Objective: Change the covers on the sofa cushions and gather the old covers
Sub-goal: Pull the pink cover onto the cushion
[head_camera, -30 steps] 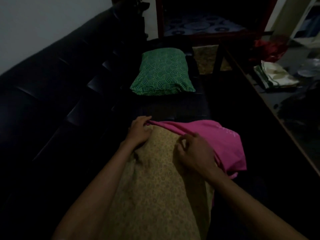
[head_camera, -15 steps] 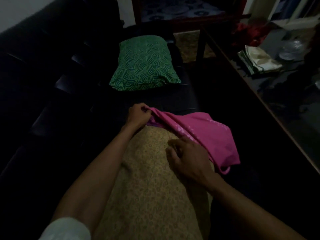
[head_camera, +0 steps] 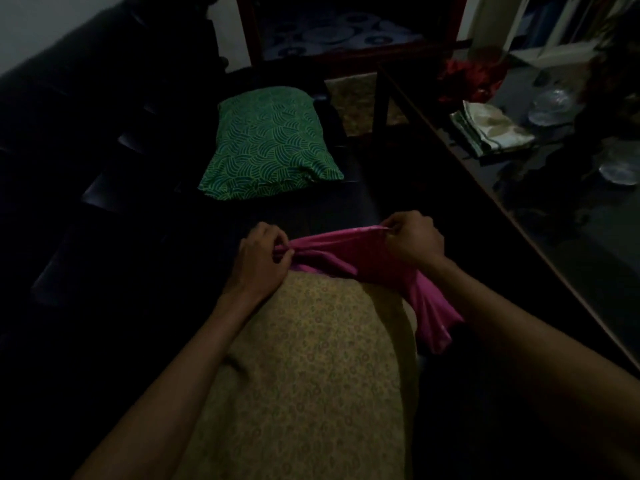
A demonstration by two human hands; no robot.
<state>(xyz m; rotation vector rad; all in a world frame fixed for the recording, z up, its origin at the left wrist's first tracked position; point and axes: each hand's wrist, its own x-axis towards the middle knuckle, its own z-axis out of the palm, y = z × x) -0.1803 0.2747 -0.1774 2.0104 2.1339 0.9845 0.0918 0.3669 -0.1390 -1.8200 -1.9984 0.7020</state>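
A long cushion in a tan patterned cover (head_camera: 311, 368) lies lengthwise in front of me on the dark sofa (head_camera: 104, 188). A pink cover (head_camera: 349, 258) is bunched over its far end, and one flap hangs down the right side. My left hand (head_camera: 263, 261) pinches the pink cover's edge at the left. My right hand (head_camera: 412, 240) pinches the same edge at the right, so the fabric is stretched between them. A cushion in a green wave-patterned cover (head_camera: 270, 147) rests farther along the seat.
A dark glossy table (head_camera: 540, 216) runs along the right with folded cloth (head_camera: 491, 131), red fabric (head_camera: 471, 77) and glass dishes (head_camera: 550, 105) on it. A dark wooden frame (head_camera: 346, 60) stands beyond the sofa. The room is dim.
My right hand left the tan cushion top and moved right and away to pinch the pink cover's edge. The pink fabric is now pulled taut between both hands.
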